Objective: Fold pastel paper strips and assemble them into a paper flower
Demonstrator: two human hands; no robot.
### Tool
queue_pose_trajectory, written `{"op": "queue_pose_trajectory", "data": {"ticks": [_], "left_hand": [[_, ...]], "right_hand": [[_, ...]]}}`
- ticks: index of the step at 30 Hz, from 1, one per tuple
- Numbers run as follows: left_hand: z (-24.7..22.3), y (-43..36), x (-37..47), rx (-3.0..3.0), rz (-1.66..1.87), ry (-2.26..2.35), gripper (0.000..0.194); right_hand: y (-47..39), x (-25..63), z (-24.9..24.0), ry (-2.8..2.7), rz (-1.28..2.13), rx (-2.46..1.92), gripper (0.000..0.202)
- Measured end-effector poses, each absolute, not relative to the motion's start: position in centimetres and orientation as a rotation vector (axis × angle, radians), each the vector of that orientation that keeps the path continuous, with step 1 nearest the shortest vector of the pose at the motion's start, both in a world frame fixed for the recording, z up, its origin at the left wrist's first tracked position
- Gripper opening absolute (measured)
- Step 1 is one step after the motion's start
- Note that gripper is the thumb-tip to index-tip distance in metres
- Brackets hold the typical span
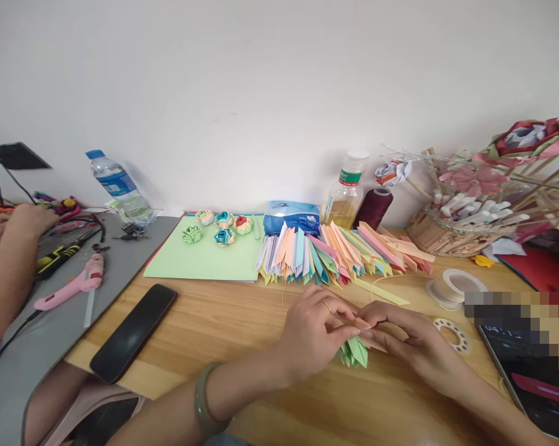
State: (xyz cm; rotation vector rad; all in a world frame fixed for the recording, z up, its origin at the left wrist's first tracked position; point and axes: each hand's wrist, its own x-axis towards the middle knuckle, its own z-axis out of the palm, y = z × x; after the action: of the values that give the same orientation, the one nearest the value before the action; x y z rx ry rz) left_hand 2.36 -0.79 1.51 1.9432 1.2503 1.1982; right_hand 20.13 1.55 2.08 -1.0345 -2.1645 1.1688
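Observation:
My left hand (312,331), with a ring and a green bangle on its wrist, pinches folded paper from the left. My right hand (407,341) has its thumb and fingertips closed on a peach paper piece (362,323) at the same spot. A green folded paper bundle (354,353) hangs just below the fingertips. Behind the hands lies a long row of folded paper strips (307,257) in many colours. Several small paper flowers (224,237) sit on a light green sheet (191,263) at the back left.
A black phone (133,333) lies left, another (530,371) right. Spools (458,288), a bottle (347,192), purple thread (373,207) and a basket (451,238) stand at the back right. Another person's hands (28,220) are at far left, near a pink glue gun (75,288).

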Motion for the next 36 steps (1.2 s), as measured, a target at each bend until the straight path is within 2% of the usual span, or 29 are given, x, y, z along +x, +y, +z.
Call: {"op": "queue_pose_trajectory", "data": {"ticks": [6,11,19,24,29,36], "left_hand": [[1.3,-0.7,2.4,1.938,1.222,1.228,0.015],[1.7,-0.5,2.2,1.823,1.101,1.143,0.014],[1.4,0.1,1.8,1.56,0.843,1.026,0.012],[1.0,0.4,1.8,1.255,0.667,1.025,0.022],[0.9,0.6,1.8,1.083,0.658,1.077,0.034],[1.2,0.8,1.8,1.006,0.663,0.989,0.039]], "right_hand": [[1.7,20.1,2.0,-2.17,1.17,-1.041,0.02],[1.7,20.0,2.1,-2.131,1.231,-1.048,0.019],[1.5,19.9,1.5,-1.881,1.542,-1.1,0.02],[1.7,19.7,1.6,-1.783,1.669,-1.107,0.024],[2.0,19.7,1.1,-1.698,1.842,-1.062,0.028],[2.2,19.9,1.0,-1.614,2.011,-0.963,0.026]]}}
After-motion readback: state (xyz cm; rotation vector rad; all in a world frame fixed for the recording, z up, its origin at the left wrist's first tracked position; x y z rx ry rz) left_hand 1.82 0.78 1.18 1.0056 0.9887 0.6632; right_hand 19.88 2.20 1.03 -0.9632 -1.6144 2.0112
